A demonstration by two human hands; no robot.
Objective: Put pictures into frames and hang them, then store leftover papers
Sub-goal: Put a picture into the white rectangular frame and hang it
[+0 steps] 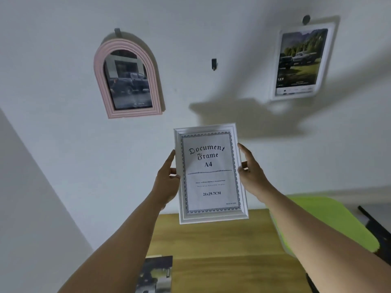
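Note:
I hold a white A4 document frame [209,174] upright in front of the wall, its printed insert sheet facing me. My left hand [167,178] grips its left edge and my right hand [251,172] grips its right edge. Above the frame a small black hook [214,64] sticks out of the wall with nothing on it. A pink arched frame [127,79] with a dark truck picture hangs at the upper left. A white rectangular frame [300,62] with a picture of cars hangs at the upper right.
Below is a wooden table [222,250]. A loose printed picture [154,273] lies at its near left. A lime green box lid [330,223] sits on the right side. A dark object [372,220] is at the far right edge.

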